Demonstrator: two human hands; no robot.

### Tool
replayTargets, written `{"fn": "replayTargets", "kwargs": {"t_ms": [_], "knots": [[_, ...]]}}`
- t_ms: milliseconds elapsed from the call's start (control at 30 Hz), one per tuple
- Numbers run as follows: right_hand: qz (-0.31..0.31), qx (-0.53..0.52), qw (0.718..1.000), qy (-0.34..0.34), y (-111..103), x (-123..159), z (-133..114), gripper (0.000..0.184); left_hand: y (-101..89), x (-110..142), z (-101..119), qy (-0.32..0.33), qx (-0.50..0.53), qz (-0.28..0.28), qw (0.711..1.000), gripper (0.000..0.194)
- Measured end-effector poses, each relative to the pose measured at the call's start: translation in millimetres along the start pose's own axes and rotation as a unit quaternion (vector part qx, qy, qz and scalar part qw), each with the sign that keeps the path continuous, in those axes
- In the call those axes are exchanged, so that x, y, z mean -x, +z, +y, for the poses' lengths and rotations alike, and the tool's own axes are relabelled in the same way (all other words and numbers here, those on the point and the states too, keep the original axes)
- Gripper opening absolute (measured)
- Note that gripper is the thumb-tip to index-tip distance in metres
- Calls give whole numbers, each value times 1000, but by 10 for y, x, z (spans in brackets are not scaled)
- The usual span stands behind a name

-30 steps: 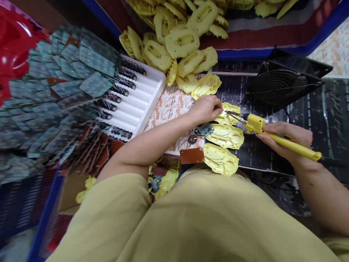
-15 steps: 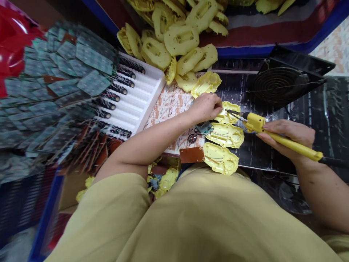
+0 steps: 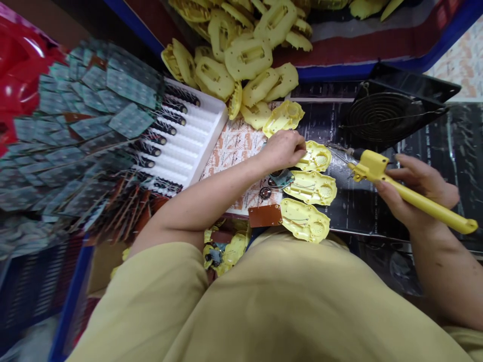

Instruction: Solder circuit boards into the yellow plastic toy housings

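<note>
My right hand is closed around the yellow handle of a soldering gun, its thin tip pointing left, apart from the shells. My left hand is closed over the left end of a yellow plastic shell; what its fingertips pinch is hidden. Toward my body lie a second yellow shell and a third yellow shell, both with thin wires inside. Beside them are a small round speaker-like part, a green circuit board and a brown circuit board.
Many green circuit boards are stacked at the left, beside a white foam tray with wired black parts. Yellow covers pile up at the back, by a blue-edged bin. A black fan stands at the back right.
My right hand has drawn the soldering gun back to the right, away from the shell under my left hand. My left hand has stayed nearly in place.
</note>
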State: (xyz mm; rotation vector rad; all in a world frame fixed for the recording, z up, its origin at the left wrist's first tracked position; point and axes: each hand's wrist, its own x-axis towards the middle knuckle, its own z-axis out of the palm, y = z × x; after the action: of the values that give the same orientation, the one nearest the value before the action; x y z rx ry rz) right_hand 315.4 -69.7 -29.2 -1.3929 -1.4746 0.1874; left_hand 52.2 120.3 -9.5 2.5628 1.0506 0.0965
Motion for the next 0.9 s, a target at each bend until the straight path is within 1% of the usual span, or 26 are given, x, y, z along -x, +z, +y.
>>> {"fn": "replayTargets", "kwargs": {"t_ms": [33, 67, 100, 200, 267, 333, 367, 467, 500, 533, 567, 633, 700, 733, 800, 900], "knots": [[17, 0, 1000, -7, 21, 27, -14, 60, 2, 11, -7, 4, 0, 3, 1000, 27], [32, 7, 999, -22, 44, 50, -27, 61, 0, 26, -17, 8, 1, 5, 1000, 26], [46, 20, 998, -37, 65, 69, -40, 55, -5, 42, -31, 14, 4, 5, 1000, 26], [72, 51, 994, -63, 113, 103, -85, 24, -44, 90, -91, 33, 26, 5, 999, 25], [80, 38, 992, -88, 125, 108, -113, 16, -79, 107, -125, 32, 40, 2, 999, 26], [64, 22, 993, -100, 122, 110, -132, 15, -107, 110, -134, 22, 48, 2, 999, 27], [54, 22, 993, -99, 117, 113, -138, 18, -116, 107, -127, 16, 51, 5, 999, 26], [14, 44, 996, -79, 90, 137, -150, 47, -123, 92, -75, -2, 70, 8, 998, 20], [5, 52, 996, -77, 81, 147, -154, 53, -121, 87, -55, -8, 77, 6, 997, 18], [-1, 60, 995, -79, 73, 156, -160, 54, -119, 82, -35, -13, 84, 2, 996, 17], [0, 66, 994, -87, 69, 162, -168, 50, -118, 78, -19, -17, 87, -4, 996, 16], [7, 73, 991, -112, 71, 159, -187, 32, -121, 71, 6, -26, 83, -21, 996, 13], [-6, 55, 990, -131, 87, 137, -206, 16, -133, 64, 22, -34, 75, -41, 996, 10], [-20, 39, 990, -134, 98, 120, -213, 12, -141, 60, 28, -35, 74, -46, 996, 9], [-41, 4, 990, -135, 123, 87, -215, 16, -159, 51, 43, -29, 70, -50, 996, 9], [-43, -15, 988, -150, 158, 57, -197, 19, -180, 38, 70, -26, 52, -59, 997, 12]]}}
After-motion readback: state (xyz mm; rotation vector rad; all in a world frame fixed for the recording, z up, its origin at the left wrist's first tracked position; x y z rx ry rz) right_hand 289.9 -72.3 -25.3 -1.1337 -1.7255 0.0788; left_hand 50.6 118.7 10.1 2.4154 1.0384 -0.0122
